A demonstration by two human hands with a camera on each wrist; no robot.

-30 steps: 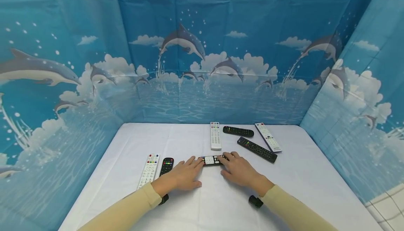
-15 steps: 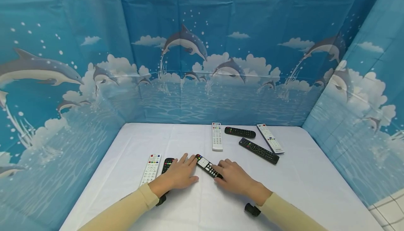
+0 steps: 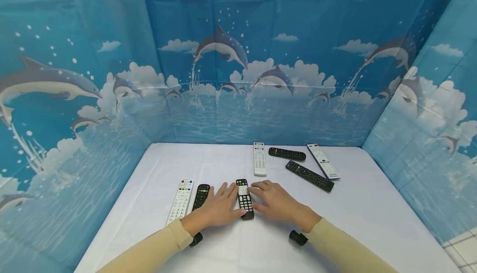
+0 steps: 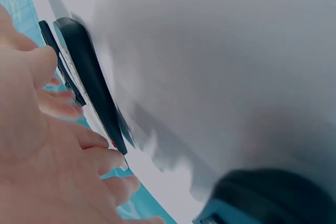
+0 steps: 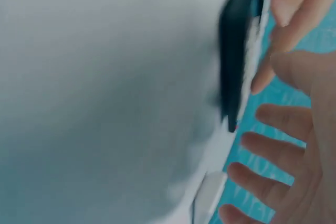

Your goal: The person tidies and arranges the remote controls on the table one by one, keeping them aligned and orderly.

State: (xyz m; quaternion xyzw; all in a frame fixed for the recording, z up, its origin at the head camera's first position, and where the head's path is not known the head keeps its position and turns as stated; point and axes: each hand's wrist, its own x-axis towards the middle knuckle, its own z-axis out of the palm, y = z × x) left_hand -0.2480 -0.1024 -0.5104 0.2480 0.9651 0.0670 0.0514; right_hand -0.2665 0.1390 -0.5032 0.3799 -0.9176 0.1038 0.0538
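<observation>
Fingers spread, gripping nothing: left hand point(image 3: 220, 209) and right hand point(image 3: 275, 203) flank a slim black plastic remote with white buttons point(image 3: 244, 199).
It lies between them on the white-covered surface point(image 3: 242, 248); uneven pushing could swing it askew.

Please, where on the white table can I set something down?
Free: between the right sleeve and dolphin curtain; also back left, behind the leftmost white remote. Crowded: the middle, where the left grip and right grip flank a black remote; and back right, with a remote cluster.

black remotes point(image 3: 244, 200): 4 | white remotes point(image 3: 259, 161): 3 | hands point(image 3: 220, 207): 2 | sleeves point(image 3: 149, 248): 2 | table point(image 3: 264, 244): 1
</observation>
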